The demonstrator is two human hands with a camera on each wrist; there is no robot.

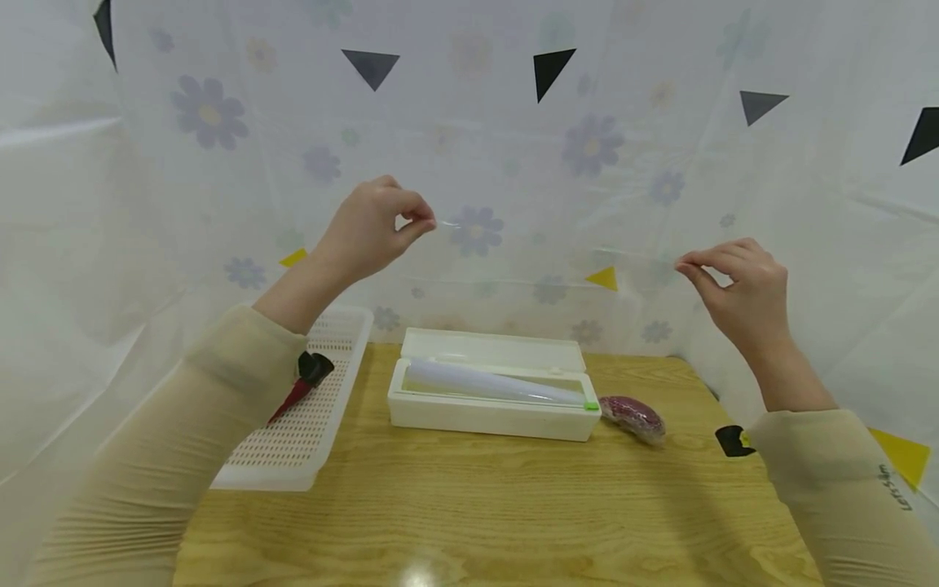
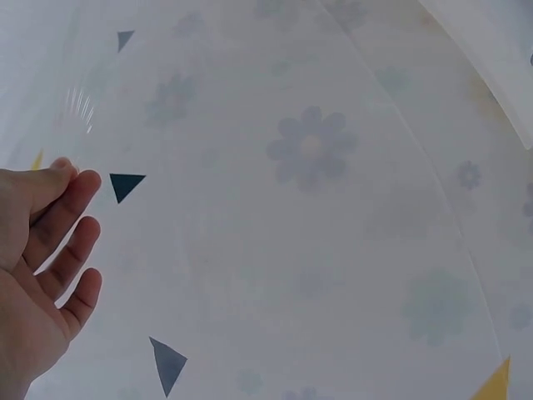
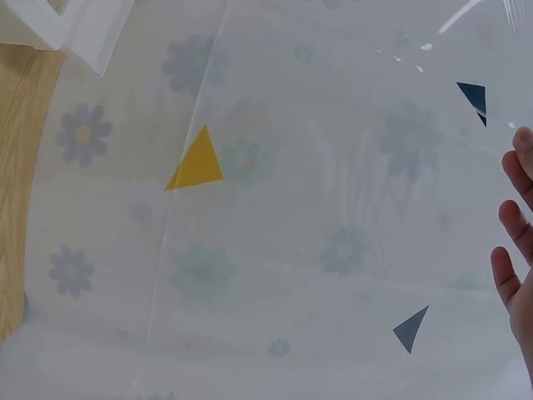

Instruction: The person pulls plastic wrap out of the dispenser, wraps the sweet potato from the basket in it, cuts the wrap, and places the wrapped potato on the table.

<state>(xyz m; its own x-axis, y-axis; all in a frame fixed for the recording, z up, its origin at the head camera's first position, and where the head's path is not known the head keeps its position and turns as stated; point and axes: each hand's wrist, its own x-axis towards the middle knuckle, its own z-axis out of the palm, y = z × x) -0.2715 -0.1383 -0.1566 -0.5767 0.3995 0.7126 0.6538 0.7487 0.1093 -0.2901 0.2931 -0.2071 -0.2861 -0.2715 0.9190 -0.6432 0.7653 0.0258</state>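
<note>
Both hands are raised above the table, wide apart. My left hand [image 1: 385, 224] pinches the edge of clear cling film [image 1: 448, 224] between thumb and index finger; in the left wrist view, creases fan out from that pinch. My right hand [image 1: 741, 277] also pinches with thumb and fingertips, and faint film shows beside it. The sheet between them is nearly invisible. Below, a white cling film dispenser box [image 1: 491, 420] has its lid [image 1: 491, 349] raised, with a pale film roll [image 1: 484, 381] inside and a small green piece [image 1: 591, 406] at its right end.
A purplish-red item wrapped in film [image 1: 634, 417] lies right of the box on the wooden table [image 1: 469, 505]. To the left is a white perforated basket [image 1: 293, 456] holding a red pointed thing [image 1: 288, 405], partly behind my left sleeve. A flower-patterned translucent curtain [image 1: 469, 147] hangs behind.
</note>
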